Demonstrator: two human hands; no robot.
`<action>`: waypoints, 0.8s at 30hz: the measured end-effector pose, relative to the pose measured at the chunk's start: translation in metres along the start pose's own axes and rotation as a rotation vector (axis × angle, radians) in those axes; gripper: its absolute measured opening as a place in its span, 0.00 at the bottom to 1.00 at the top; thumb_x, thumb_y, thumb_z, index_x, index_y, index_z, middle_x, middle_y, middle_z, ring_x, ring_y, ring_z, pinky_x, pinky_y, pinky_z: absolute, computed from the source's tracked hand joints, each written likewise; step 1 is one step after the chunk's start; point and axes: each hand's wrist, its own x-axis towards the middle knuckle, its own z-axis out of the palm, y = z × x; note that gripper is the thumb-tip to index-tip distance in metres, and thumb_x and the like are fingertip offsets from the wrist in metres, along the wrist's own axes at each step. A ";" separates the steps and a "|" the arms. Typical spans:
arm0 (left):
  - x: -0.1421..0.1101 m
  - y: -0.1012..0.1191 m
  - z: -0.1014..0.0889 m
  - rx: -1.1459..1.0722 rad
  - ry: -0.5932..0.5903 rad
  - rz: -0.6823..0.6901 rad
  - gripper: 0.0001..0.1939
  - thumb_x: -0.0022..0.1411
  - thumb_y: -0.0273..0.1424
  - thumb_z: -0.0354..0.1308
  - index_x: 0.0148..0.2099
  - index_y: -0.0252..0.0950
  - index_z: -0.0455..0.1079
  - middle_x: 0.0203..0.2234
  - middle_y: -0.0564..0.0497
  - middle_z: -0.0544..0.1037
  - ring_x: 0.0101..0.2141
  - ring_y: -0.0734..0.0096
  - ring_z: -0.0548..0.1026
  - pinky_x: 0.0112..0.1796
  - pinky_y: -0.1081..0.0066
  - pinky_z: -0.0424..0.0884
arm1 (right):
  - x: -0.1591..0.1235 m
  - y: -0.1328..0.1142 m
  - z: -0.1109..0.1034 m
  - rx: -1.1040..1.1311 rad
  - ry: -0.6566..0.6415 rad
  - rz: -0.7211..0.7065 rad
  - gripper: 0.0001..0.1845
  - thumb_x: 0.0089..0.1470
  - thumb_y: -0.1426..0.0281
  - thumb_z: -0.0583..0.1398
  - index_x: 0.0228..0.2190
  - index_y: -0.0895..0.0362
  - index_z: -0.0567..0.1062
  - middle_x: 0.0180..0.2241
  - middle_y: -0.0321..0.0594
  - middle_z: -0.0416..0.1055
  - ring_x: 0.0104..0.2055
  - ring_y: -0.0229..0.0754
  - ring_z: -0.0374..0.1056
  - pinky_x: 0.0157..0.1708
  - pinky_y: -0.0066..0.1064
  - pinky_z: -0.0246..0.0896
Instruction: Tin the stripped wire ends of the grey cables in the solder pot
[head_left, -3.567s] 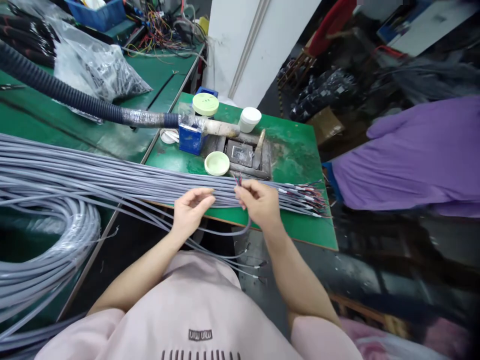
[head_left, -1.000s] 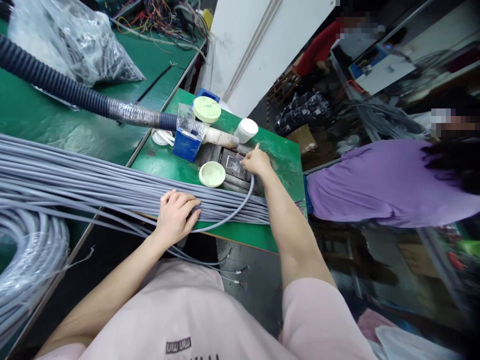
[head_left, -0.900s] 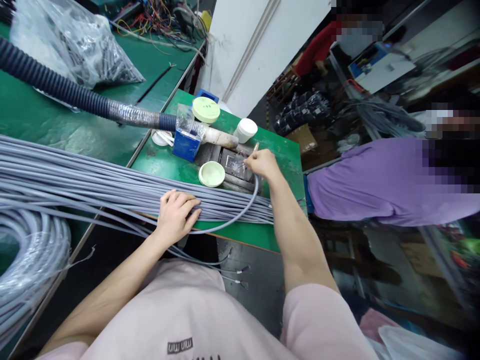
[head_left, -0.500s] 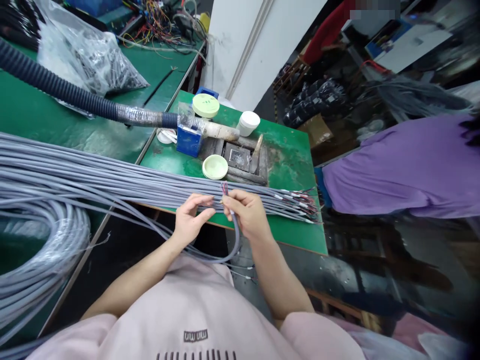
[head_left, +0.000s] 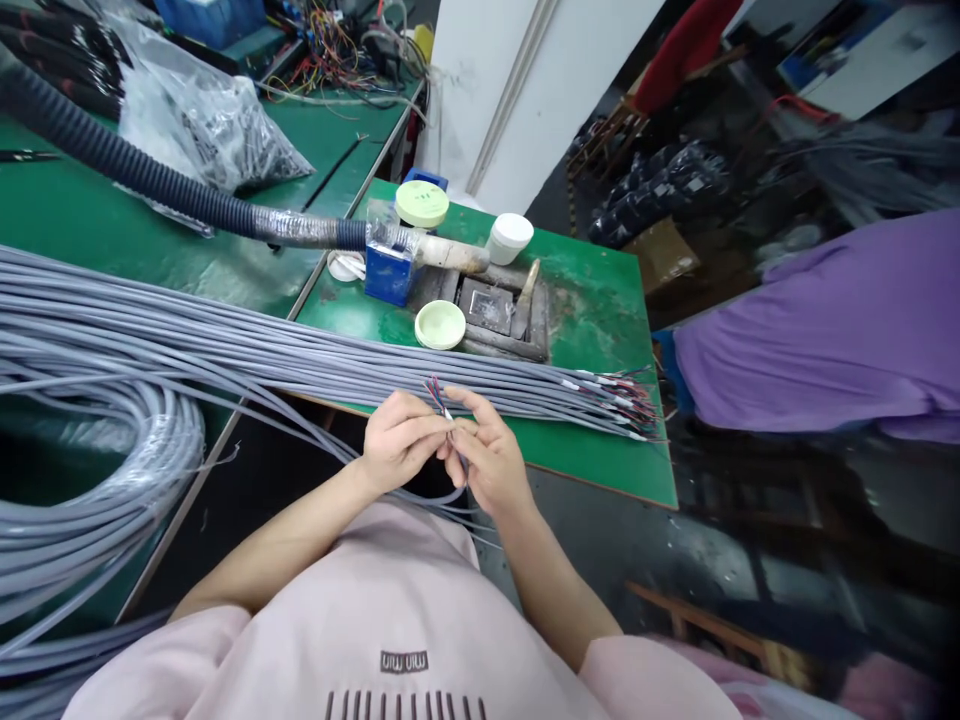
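Both my hands meet just in front of the green table's near edge. My left hand (head_left: 397, 448) pinches the stripped end of one grey cable (head_left: 457, 492), where red and blue inner wires (head_left: 434, 392) fan upward. My right hand (head_left: 486, 452) grips the same cable just below the wires, fingers curled round it. The cable loops down under my hands. Behind them a wide bundle of grey cables (head_left: 225, 345) lies across the table, its stripped coloured ends (head_left: 622, 398) pointing right.
A metal solder pot (head_left: 495, 308) sits beyond the bundle, with a pale green lid (head_left: 440, 324), a blue box (head_left: 388, 272), a white jar (head_left: 508, 238) and a corrugated hose (head_left: 150, 190). A cable coil (head_left: 112, 480) hangs at left. A person in purple (head_left: 817, 320) is at right.
My right hand drew the cable end back from the solder pot to the table's near edge. My left hand lifted off the bundle and pinched the wire tips.
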 end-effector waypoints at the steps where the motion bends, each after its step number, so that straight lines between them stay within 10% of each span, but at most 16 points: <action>1: -0.002 0.000 0.002 -0.039 0.034 -0.061 0.04 0.58 0.30 0.62 0.37 0.41 0.77 0.28 0.52 0.77 0.30 0.73 0.74 0.35 0.70 0.70 | -0.002 0.001 0.001 0.011 0.016 -0.002 0.29 0.49 0.62 0.64 0.52 0.51 0.64 0.21 0.28 0.70 0.11 0.29 0.57 0.10 0.21 0.47; 4: -0.008 0.000 0.007 -0.282 0.138 -0.455 0.11 0.54 0.34 0.66 0.41 0.39 0.76 0.31 0.51 0.78 0.31 0.72 0.74 0.35 0.70 0.71 | -0.006 0.004 0.004 0.023 0.029 -0.015 0.31 0.50 0.63 0.64 0.54 0.49 0.60 0.21 0.26 0.70 0.11 0.29 0.57 0.10 0.20 0.48; 9: -0.011 -0.001 0.006 -0.651 -0.077 -0.893 0.13 0.50 0.41 0.68 0.33 0.36 0.79 0.29 0.49 0.78 0.29 0.71 0.74 0.34 0.70 0.71 | -0.008 0.003 0.000 -0.089 -0.018 0.023 0.30 0.52 0.61 0.62 0.54 0.50 0.60 0.23 0.29 0.72 0.15 0.34 0.65 0.15 0.25 0.60; 18: -0.012 0.003 0.005 -0.554 -0.146 -0.867 0.14 0.49 0.41 0.69 0.28 0.34 0.77 0.24 0.52 0.76 0.28 0.73 0.71 0.36 0.70 0.68 | 0.008 -0.046 -0.001 -1.055 0.106 -0.560 0.06 0.52 0.66 0.62 0.25 0.53 0.76 0.25 0.38 0.73 0.30 0.41 0.67 0.33 0.34 0.62; 24: -0.012 0.006 -0.002 -0.593 -0.168 -0.807 0.13 0.51 0.39 0.68 0.29 0.34 0.76 0.25 0.51 0.74 0.29 0.73 0.70 0.37 0.69 0.67 | 0.016 -0.049 0.007 -0.980 0.039 -0.505 0.14 0.55 0.67 0.59 0.19 0.54 0.75 0.21 0.37 0.69 0.26 0.39 0.65 0.29 0.32 0.60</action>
